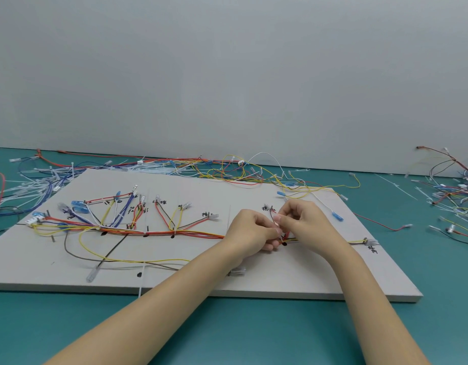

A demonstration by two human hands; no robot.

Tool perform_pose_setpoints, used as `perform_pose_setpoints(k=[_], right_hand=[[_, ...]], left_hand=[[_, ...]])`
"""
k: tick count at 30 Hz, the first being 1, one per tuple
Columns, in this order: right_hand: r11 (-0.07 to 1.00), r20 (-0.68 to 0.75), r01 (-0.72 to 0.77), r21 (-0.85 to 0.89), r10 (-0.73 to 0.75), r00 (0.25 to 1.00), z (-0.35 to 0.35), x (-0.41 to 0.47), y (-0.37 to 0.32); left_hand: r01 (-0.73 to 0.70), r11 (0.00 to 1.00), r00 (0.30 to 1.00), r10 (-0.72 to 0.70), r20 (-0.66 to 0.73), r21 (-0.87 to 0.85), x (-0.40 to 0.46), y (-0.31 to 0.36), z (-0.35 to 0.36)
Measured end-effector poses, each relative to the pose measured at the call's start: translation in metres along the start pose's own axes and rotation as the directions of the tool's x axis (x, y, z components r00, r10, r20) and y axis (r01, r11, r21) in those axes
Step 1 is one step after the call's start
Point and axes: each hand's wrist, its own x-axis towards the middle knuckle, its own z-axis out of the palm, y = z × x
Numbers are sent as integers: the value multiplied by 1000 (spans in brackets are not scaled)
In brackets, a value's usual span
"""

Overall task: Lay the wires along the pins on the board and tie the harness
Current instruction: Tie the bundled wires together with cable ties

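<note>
A grey board (254,280) lies on the green table, with black pins and handwritten labels. A harness of red, orange, yellow, blue and brown wires (159,233) runs left to right along the pins, with white cable ties (145,227) on its trunk. Branches fan upward to clear and blue connectors. My left hand (250,230) and my right hand (301,222) meet over the right part of the trunk. Both pinch something small and whitish between fingertips just above the wires; it looks like a cable tie, mostly hidden by the fingers.
Loose wires and white cable ties (43,180) are heaped behind the board at the back left and centre. Another tangle of wires (454,191) sits at the far right. A grey wall rises behind the green table (227,333).
</note>
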Motion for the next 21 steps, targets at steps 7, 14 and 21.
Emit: perform_pose_setpoints(k=[7, 14, 21], right_hand=[[999, 17, -22, 38, 21, 1000, 0, 0, 0], [997, 61, -53, 58, 50, 997, -4, -1, 0], [999, 48, -21, 33, 19, 999, -4, -2, -2]], left_hand=[[-1, 1000, 1000, 1, -7, 10, 1, -1, 0], [-3, 1000, 1000, 4, -2, 21, 1, 0, 0], [-7, 1000, 1000, 7, 10, 9, 0, 0, 0]])
